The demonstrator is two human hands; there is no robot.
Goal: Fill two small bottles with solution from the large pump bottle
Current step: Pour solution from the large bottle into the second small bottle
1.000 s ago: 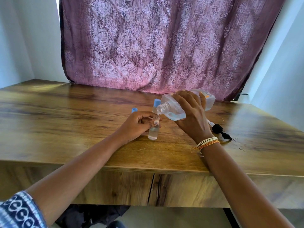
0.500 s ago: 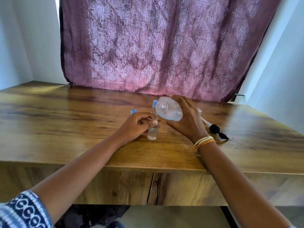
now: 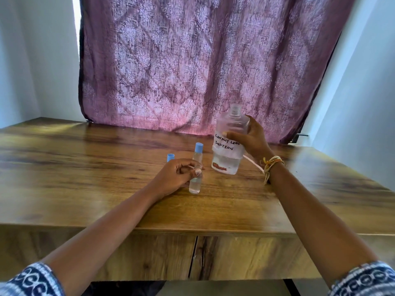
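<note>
Two hands at work over a wooden surface (image 3: pixel 85 167).
Left hand (image 3: pixel 175 176) fingers clamp the uncapped small clear bottle (image 3: pixel 195 184); right hand (image 3: pixel 250 139) fingers grip the upright, open-necked large clear labelled bottle (image 3: pixel 229 144).

We wear short sleeves (image 3: pixel 32 280) in dark blue with a white scroll pattern, and a bundle of yellow-orange thread bracelets (image 3: pixel 271 165) at the right wrist.

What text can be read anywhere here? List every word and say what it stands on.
"CONTACT LENS SOLUTION": handwritten in black on the white label of the large bottle, held in the right hand.
A small red printed mark low on the same bottle is too blurred to read.
The small bottle in the left hand and the capped small bottle show no text.
</note>
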